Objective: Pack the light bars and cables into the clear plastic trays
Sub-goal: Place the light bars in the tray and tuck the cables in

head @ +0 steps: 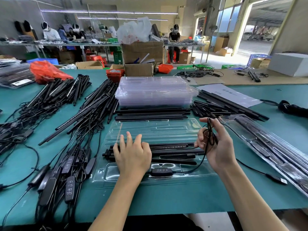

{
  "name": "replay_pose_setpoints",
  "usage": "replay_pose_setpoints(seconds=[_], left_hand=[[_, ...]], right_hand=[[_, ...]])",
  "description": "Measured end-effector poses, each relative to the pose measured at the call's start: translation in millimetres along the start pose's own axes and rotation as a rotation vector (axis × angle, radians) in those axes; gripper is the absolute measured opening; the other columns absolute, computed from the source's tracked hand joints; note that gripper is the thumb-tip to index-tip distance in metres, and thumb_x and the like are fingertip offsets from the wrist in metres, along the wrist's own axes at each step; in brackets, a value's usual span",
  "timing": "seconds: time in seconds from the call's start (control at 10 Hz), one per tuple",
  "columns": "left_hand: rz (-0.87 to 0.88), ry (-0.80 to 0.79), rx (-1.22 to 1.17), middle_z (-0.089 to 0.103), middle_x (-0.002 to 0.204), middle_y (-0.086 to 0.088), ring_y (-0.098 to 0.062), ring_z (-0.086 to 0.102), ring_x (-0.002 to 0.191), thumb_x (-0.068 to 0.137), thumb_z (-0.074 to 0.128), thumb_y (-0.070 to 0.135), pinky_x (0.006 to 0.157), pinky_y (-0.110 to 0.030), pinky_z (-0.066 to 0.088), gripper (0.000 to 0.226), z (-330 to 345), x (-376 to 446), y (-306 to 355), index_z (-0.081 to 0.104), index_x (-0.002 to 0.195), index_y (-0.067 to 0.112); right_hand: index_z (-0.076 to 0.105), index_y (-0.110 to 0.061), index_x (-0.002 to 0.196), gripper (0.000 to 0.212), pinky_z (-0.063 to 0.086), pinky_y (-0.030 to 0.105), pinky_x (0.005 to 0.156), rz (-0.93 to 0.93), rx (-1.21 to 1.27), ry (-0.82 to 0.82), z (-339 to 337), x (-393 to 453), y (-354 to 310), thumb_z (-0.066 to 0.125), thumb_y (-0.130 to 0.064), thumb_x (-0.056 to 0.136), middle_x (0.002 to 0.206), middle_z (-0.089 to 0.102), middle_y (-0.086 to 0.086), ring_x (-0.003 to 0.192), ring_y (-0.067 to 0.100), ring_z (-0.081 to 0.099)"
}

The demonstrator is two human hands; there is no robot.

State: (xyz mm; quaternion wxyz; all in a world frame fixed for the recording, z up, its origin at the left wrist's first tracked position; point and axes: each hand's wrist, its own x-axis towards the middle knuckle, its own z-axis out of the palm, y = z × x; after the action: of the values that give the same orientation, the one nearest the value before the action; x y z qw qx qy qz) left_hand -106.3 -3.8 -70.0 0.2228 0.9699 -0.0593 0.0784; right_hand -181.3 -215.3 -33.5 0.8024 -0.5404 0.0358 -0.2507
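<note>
While the left hand (131,153) lies flat with fingers spread across the black light bars (173,151) already seated in the open clear tray (116,174) at lower centre of the frame, the right hand (215,147) is raised just right of the tray, thumb and fingers curled around a small coil of thin black cable (210,134). I judge the step in hand to be the cable stage for this tray: bars in, wiring being bundled. The inline controller (161,171) with its row of buttons already sits in the long pocket along the tray's near edge, and a lead runs from it up to the coil. A second strand trails off to a USB plug (281,180) lying on the green table (183,200) at lower right.

The next move likely calls for finishing the loops, gathering in the plug end, and lowering the bundle into a free recess, while the left hand keeps the bars from lifting. Which recess suits the coil I cannot tell.

The tray is thin, glossy moulded plastic, its far half bare and showing long shallow channels. Beyond it lie a row of loose bars (152,113) and a stack of empty trays (155,92); a packed tray (270,147) lies slanted at right.
</note>
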Motion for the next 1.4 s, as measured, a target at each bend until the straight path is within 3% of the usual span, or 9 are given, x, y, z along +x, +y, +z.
replay_pose_setpoints(seconds=[0.1,0.3,0.5,0.6,0.7,0.8,0.9,1.1,1.4], left_hand=[[0.012,-0.024,0.058,0.012,0.167,-0.009,-0.026,0.000,0.154,0.100,0.021,0.040,0.122,-0.050,-0.001,0.057,1.3,0.2,-0.1,0.027,0.156,0.031],[0.030,-0.036,0.113,0.008,0.167,-0.010,-0.027,-0.003,0.154,0.101,0.021,0.037,0.122,-0.053,0.001,0.056,2.8,0.7,-1.3,0.022,0.157,0.030],[0.030,-0.068,0.170,-0.001,0.167,-0.011,-0.028,-0.009,0.154,0.100,0.015,0.040,0.121,-0.054,0.001,0.059,3.6,1.0,-1.3,0.011,0.159,0.034],[0.020,-0.076,0.176,-0.002,0.167,-0.010,-0.028,-0.009,0.154,0.099,0.014,0.041,0.121,-0.054,0.000,0.060,4.1,2.1,-0.8,0.009,0.159,0.035],[0.012,-0.079,0.182,-0.002,0.167,-0.010,-0.027,-0.010,0.154,0.099,0.014,0.042,0.121,-0.053,0.000,0.060,4.2,2.8,-0.9,0.010,0.159,0.036],[0.015,-0.076,0.175,-0.001,0.168,-0.010,-0.027,-0.009,0.154,0.099,0.014,0.041,0.121,-0.053,0.000,0.060,3.8,2.3,-1.3,0.012,0.159,0.036],[0.015,-0.080,0.173,-0.001,0.167,-0.010,-0.027,-0.009,0.154,0.099,0.014,0.041,0.122,-0.053,0.001,0.060,3.4,2.1,-2.0,0.012,0.159,0.036],[0.020,-0.075,0.170,0.001,0.168,-0.010,-0.026,-0.009,0.154,0.100,0.014,0.041,0.121,-0.053,0.000,0.059,2.7,1.7,-3.0,0.012,0.159,0.035],[0.018,-0.072,0.162,0.001,0.168,-0.010,-0.026,-0.009,0.154,0.100,0.015,0.041,0.121,-0.053,0.000,0.059,3.5,1.9,-2.9,0.013,0.159,0.035]], right_hand=[[0.072,-0.011,0.098,0.036,0.038,0.031,0.051,-0.060,-0.195,-0.029,-0.4,-3.1,4.4,0.044,-0.033,0.103,0.059,0.053,0.011,0.048,0.023,0.044],[0.066,-0.015,0.089,0.012,0.037,0.025,0.041,-0.053,-0.463,-0.261,-3.2,-9.6,6.0,0.064,-0.027,0.087,0.055,0.055,0.011,0.048,0.025,0.046],[0.068,-0.015,0.062,0.045,0.038,0.029,0.049,-0.017,-0.770,-0.444,-9.5,-9.4,5.1,0.069,-0.056,0.079,0.052,0.055,0.002,0.049,0.014,0.048],[0.066,-0.011,0.064,0.049,0.040,0.039,0.055,0.017,-0.850,-0.458,-15.5,-9.7,5.9,0.063,-0.057,0.081,0.057,0.061,0.012,0.055,0.020,0.050],[0.063,-0.022,0.074,0.018,0.044,0.033,0.055,-0.087,-0.899,-0.465,-19.0,-12.7,9.8,0.074,-0.035,0.080,0.065,0.061,0.010,0.056,0.012,0.049],[0.057,-0.026,0.074,0.022,0.045,0.032,0.055,-0.150,-1.025,-0.445,-23.0,-13.1,14.4,0.079,-0.028,0.080,0.064,0.058,-0.001,0.055,0.007,0.047],[0.054,-0.030,0.075,0.022,0.040,0.019,0.054,-0.196,-1.120,-0.435,-21.5,-14.4,18.0,0.075,-0.030,0.082,0.064,0.055,-0.013,0.056,0.007,0.046],[0.046,-0.030,0.068,0.033,0.045,0.028,0.062,-0.306,-1.258,-0.375,-20.7,-20.0,19.4,0.073,-0.039,0.084,0.080,0.050,-0.010,0.072,0.014,0.050],[0.038,-0.022,0.054,0.051,0.044,0.032,0.057,-0.429,-1.329,-0.199,-24.0,-26.7,14.9,0.073,-0.041,0.086,0.069,0.050,-0.005,0.061,0.016,0.049]])
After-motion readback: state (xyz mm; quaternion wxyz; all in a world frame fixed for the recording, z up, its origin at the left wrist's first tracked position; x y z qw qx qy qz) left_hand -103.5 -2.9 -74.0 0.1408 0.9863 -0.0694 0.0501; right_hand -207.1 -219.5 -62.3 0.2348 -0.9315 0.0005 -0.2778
